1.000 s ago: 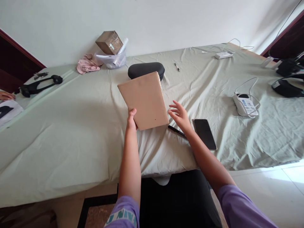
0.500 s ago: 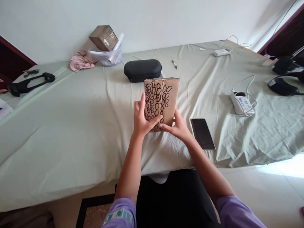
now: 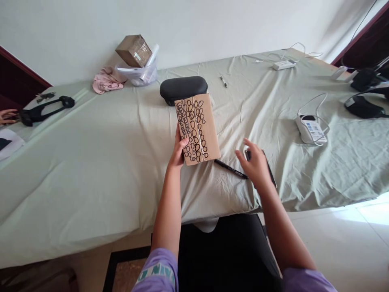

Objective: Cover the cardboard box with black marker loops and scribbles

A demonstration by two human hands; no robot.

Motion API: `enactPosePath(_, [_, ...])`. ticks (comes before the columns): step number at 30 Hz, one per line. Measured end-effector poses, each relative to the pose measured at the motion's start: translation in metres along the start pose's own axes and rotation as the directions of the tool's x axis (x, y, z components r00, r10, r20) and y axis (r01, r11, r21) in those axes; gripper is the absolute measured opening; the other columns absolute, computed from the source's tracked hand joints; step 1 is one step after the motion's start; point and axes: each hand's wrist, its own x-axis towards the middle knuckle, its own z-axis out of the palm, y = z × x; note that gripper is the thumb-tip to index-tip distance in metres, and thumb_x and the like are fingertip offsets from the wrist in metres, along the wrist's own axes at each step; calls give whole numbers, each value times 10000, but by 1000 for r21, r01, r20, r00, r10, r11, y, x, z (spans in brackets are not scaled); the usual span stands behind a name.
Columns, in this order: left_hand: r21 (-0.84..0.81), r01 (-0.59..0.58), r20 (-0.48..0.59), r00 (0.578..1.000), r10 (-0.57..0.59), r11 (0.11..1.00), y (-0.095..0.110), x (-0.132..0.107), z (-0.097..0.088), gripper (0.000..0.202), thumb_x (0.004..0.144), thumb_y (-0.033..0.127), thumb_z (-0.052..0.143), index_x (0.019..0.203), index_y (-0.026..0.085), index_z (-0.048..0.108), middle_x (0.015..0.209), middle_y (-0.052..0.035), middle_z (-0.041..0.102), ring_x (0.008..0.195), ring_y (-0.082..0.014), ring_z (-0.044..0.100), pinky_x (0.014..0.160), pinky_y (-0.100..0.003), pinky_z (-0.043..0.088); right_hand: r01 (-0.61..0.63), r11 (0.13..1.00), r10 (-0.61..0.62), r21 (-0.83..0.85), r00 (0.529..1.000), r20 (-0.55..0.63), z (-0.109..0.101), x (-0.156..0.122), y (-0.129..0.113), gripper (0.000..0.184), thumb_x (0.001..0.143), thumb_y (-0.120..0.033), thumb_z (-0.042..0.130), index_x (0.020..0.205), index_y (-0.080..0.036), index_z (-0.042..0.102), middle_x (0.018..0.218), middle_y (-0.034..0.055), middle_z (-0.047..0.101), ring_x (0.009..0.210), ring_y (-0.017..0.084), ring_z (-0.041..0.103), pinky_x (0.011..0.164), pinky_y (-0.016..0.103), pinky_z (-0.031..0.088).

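A flat piece of brown cardboard (image 3: 196,129) covered in black hand-drawn ovals lies on the green-grey cloth, long side pointing away from me. My left hand (image 3: 180,149) grips its near left edge, thumb on top. My right hand (image 3: 257,164) hovers open, fingers spread, just right of a black marker pen (image 3: 230,169) that lies on the cloth below the cardboard's right corner. The hand partly covers a black phone (image 3: 267,170).
A black oval case (image 3: 183,88) sits behind the cardboard. Further back are a small pen (image 3: 223,81), a plastic tub with a box (image 3: 136,61) and pink cloth (image 3: 107,81). A corded white device (image 3: 311,129) lies right. Another person's hand (image 3: 7,116) shows at far left.
The cardboard was turned over, showing its drawn side, held upright in both hands, then laid flat. My right hand let go and moved right toward the pen and phone.
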Motion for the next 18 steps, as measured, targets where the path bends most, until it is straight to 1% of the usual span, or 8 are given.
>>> enactPosePath(3, [-29, -7, 5, 1000, 7, 1000, 0, 0, 2, 914, 764, 576, 802, 1590, 378, 466, 1614, -73, 571, 1540, -311, 509, 1279, -513, 419, -273, 849, 261, -453, 961, -91, -25, -15, 35, 908, 855, -597, 729, 1560, -67, 517, 1437, 365, 577, 1374, 603, 501, 1052, 790, 411])
enactPosePath(6, [-47, 1, 7, 1000, 0, 999, 0, 0, 3, 932, 751, 559, 816, 1590, 356, 465, 1593, -81, 594, 1540, -303, 514, 1292, -494, 404, -274, 792, 309, -546, 951, -28, -36, -17, 54, 963, 820, -593, 762, 1544, -23, 480, 1349, 377, 595, 1313, 572, 563, 1029, 697, 460])
enactPosePath(9, [-67, 15, 12, 1000, -15, 998, -2, 1, 3, 956, 757, 553, 801, 1615, 345, 434, 1607, -79, 587, 1572, -314, 475, 1329, -522, 347, -281, 877, 305, -389, 952, -1, -39, -9, 61, 840, 731, -579, 823, 1363, -72, 602, 1184, 285, 687, 1162, 476, 663, 951, 584, 541])
enactPosePath(11, [-70, -12, 28, 1000, 14, 997, -3, 2, 2, 953, 762, 553, 793, 1622, 370, 423, 1655, -53, 545, 1612, -320, 419, 1347, -530, 318, -332, 935, 345, -126, 933, 100, -40, -6, 61, 599, 698, -569, 838, 1105, -155, 691, 994, 181, 737, 983, 398, 709, 838, 514, 585])
enactPosePath(12, [-70, -31, 40, 999, 34, 997, -4, 3, 1, 948, 766, 552, 790, 1623, 384, 422, 1678, -37, 522, 1631, -321, 388, 1355, -525, 307, -382, 922, 368, 62, 916, 162, -41, -6, 60, 514, 690, -565, 846, 1008, -190, 697, 918, 137, 744, 900, 359, 716, 788, 483, 596])
enactPosePath(13, [-68, -49, 53, 997, 53, 996, -5, 3, 0, 942, 772, 551, 787, 1625, 392, 420, 1694, -25, 503, 1647, -321, 359, 1363, -518, 295, -435, 859, 389, 269, 897, 208, -41, -9, 58, 473, 681, -561, 861, 958, -215, 695, 873, 103, 750, 841, 326, 720, 751, 457, 604])
enactPosePath(15, [-64, -68, 73, 995, 73, 996, -5, 4, 0, 933, 785, 546, 777, 1632, 395, 415, 1707, -12, 488, 1667, -322, 319, 1377, -507, 269, -485, 597, 422, 639, 867, 264, -41, -19, 50, 471, 691, -571, 874, 991, -250, 705, 919, 73, 787, 835, 298, 747, 734, 434, 628])
enactPosePath(18, [-68, -59, 83, 995, 64, 996, -5, 3, -1, 930, 793, 544, 768, 1638, 396, 409, 1703, -8, 494, 1671, -327, 308, 1384, -523, 255, -424, 210, 356, 881, 873, 335, -40, -37, 31, 501, 834, -637, 756, 1211, -313, 695, 1247, 77, 802, 1088, 323, 777, 845, 497, 657])
